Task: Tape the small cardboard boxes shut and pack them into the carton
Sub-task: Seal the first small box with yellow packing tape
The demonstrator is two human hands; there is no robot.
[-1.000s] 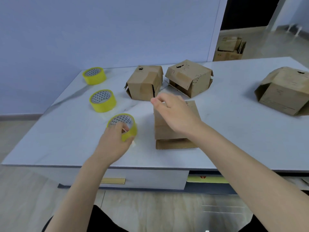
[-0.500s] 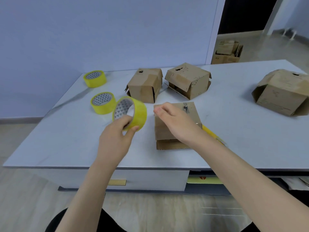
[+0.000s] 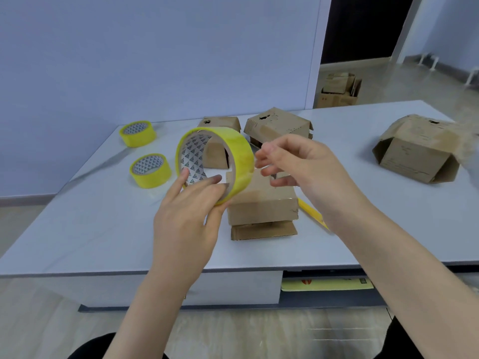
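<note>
Two hands over the near box (image 3: 261, 200): left hand (image 3: 186, 224) grips the roll (image 3: 242, 161) on edge, right hand (image 3: 305, 172) loose-fingered beside its rim; open surface (image 3: 77, 229) near left.

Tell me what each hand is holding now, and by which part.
The left hand holds the yellow tape roll by its lower rim, with fingers inside the core. The right hand, close beside the roll, holds nothing.

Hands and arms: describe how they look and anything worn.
The left hand and right hand are bare: no gloves, rings or watch show. The left forearm and right forearm are uncovered, no sleeve in view. Dark clothing shows at the bottom edge.
</note>
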